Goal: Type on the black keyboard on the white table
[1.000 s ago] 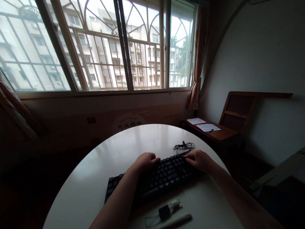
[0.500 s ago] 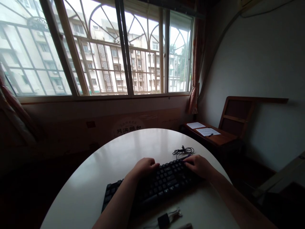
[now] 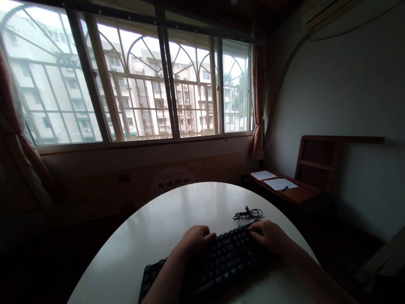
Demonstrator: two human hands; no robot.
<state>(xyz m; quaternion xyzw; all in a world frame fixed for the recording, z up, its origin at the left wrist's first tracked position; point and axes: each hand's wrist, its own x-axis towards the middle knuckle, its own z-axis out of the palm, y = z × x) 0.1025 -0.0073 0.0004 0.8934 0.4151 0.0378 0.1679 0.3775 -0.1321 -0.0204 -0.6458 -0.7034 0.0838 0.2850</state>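
Observation:
A black keyboard (image 3: 232,259) lies at a slant on the round white table (image 3: 126,245). My left hand (image 3: 198,240) is closed over the keyboard's far edge, its thumb along the keys and its other fingers curled out of sight. At the far right corner, my right hand (image 3: 268,235) has its fingers pinched together. Something small and purple (image 3: 256,220) shows at those fingers; its kind is unclear. Just beyond the right hand is a bundled black cable (image 3: 248,213), coiled on the tabletop. My left forearm covers part of the keyboard.
Sheets of paper (image 3: 280,184) and a dark pen (image 3: 284,188) lie on a brown wooden seat (image 3: 303,193) to the right. A wide barred window (image 3: 145,97) with curtains (image 3: 258,122) fills the far wall. The table's curved edge falls away on both sides.
The view has tipped upward, so everything sits lower in the picture. A clip-like metal item near the front has dropped out of sight. Both hands stay at about the same places on the keyboard.

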